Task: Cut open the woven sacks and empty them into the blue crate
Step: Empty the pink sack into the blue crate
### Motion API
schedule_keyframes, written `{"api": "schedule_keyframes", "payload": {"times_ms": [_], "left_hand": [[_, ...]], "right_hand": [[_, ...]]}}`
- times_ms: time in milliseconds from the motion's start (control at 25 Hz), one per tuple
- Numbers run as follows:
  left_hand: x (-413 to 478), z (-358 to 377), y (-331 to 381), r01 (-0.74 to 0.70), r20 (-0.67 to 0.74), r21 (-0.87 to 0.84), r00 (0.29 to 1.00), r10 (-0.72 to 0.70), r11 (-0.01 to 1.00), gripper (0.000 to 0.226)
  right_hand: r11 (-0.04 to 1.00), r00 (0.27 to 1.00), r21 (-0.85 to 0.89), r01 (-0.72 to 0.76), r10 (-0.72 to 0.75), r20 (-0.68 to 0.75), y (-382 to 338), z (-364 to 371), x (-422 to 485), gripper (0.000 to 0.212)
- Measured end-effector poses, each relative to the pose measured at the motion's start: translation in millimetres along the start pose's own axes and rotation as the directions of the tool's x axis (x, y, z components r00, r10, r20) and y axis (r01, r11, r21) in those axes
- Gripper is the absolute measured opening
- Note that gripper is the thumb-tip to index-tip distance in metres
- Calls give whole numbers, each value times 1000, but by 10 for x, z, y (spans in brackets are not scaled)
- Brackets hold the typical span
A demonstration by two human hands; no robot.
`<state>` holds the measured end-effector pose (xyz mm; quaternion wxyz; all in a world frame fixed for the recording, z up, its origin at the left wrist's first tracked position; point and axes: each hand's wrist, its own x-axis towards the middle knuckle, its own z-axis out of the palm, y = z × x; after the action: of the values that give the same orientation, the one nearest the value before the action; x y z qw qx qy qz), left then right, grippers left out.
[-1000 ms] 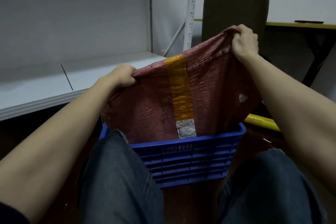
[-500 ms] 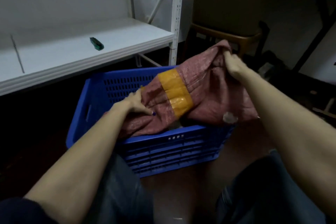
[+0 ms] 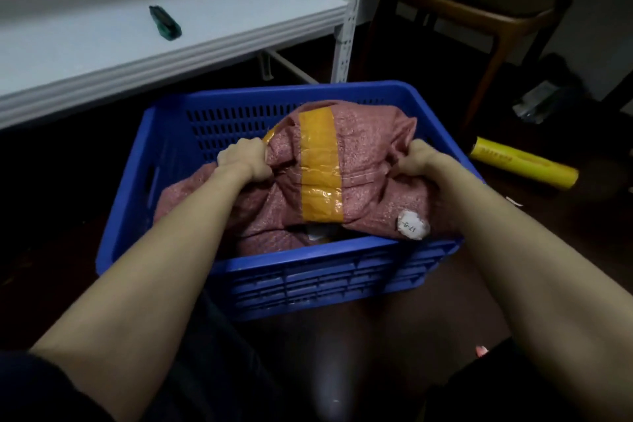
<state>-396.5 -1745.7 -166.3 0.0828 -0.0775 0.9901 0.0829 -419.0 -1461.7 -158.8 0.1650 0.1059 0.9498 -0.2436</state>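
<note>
While their fingers are curled tightly into the cloth, the left hand (image 3: 245, 159) grips a bunch of the pink woven sack (image 3: 370, 161) on its left side and the right hand (image 3: 416, 159) grips a bunch on its right side. The sack lies crumpled inside the blue crate (image 3: 308, 252). An orange tape strip (image 3: 320, 164) runs over its middle, and a round white label (image 3: 412, 224) sits at its near right. A small green tool (image 3: 165, 23) lies on the white shelf (image 3: 102, 44), far left. A yellow roll (image 3: 522, 161) lies on the floor, right of the crate.
</note>
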Motion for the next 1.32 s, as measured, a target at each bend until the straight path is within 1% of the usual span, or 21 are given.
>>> {"api": "schedule_keyframes", "payload": {"times_ms": [120,240,360,440,480,520,640,720,840,880,920,960,1000,1040,1080,1120,1160,1200,1240,1280,1320], "left_hand": [[25,-417,-82,1,-111,-14,994,-3,1000,40],[-37,-1046,-134,-13,-219,-9,976,11,1000,41],[-160,-1751,-122,-15,-353,0,936,14,1000,38],[-253,-2125,-105,4,-433,-18,901,-11,1000,42],[-312,-2230,-108,14,-453,-20,891,-22,1000,44],[-370,-2259,-122,29,-452,-19,891,-34,999,47],[-524,-2071,-215,52,-405,3,913,-46,999,46],[-578,-1962,-238,40,-412,3,910,-35,999,42],[-620,-2096,-164,31,-463,-16,886,-34,999,39],[-638,-2202,-116,28,-482,-8,876,-29,1000,38],[-643,-2328,-73,13,-519,-14,855,-18,1000,37],[-664,-2475,-15,-9,-580,-30,815,-10,1000,37],[-693,-2621,45,-46,-658,-50,753,2,998,37],[-719,-2741,89,-101,-735,-76,678,12,992,39],[-728,-2815,118,-157,-788,-93,615,23,983,44],[-734,-2833,130,-197,-795,-86,605,52,977,51],[-734,-2809,133,-217,-751,-40,651,114,975,58],[-717,-2750,111,-211,-670,44,719,185,977,58],[-684,-2708,56,-201,-596,125,767,236,972,52],[-685,-2707,15,-188,-580,167,775,250,968,41],[-679,-2764,-4,-198,-632,168,731,259,966,32]], "right_hand": [[997,986,57,46,-36,-166,-228,-581,-11,50],[984,933,117,136,-88,-348,-562,-1263,-214,45],[946,822,129,297,-184,-539,-1024,-1857,-603,44],[913,739,163,373,-186,-647,-1279,-2129,-806,44],[902,715,177,395,-180,-675,-1357,-2193,-876,44],[905,719,166,391,-189,-668,-1397,-2186,-925,44],[948,808,20,317,-259,-529,-1339,-1936,-1025,43],[954,809,-27,298,-267,-523,-1260,-1860,-1072,43],[958,802,25,286,-225,-553,-1239,-1983,-1138,42],[952,776,49,303,-217,-592,-1270,-2062,-1180,41],[941,720,65,333,-209,-662,-1309,-2163,-1220,41],[924,639,88,371,-185,-747,-1357,-2290,-1292,40],[896,532,105,431,-158,-832,-1397,-2417,-1355,39],[868,444,113,483,-132,-886,-1429,-2505,-1423,40],[859,409,103,501,-130,-903,-1436,-2549,-1423,43],[880,455,75,470,-168,-875,-1417,-2529,-1414,47],[919,575,30,393,-221,-788,-1374,-2449,-1363,50],[951,719,-24,307,-248,-649,-1298,-2356,-1314,50],[961,783,-63,268,-256,-567,-1238,-2306,-1299,47],[959,769,-57,278,-258,-585,-1225,-2310,-1308,42],[941,682,-1,340,-247,-688,-1249,-2380,-1345,38]]}}
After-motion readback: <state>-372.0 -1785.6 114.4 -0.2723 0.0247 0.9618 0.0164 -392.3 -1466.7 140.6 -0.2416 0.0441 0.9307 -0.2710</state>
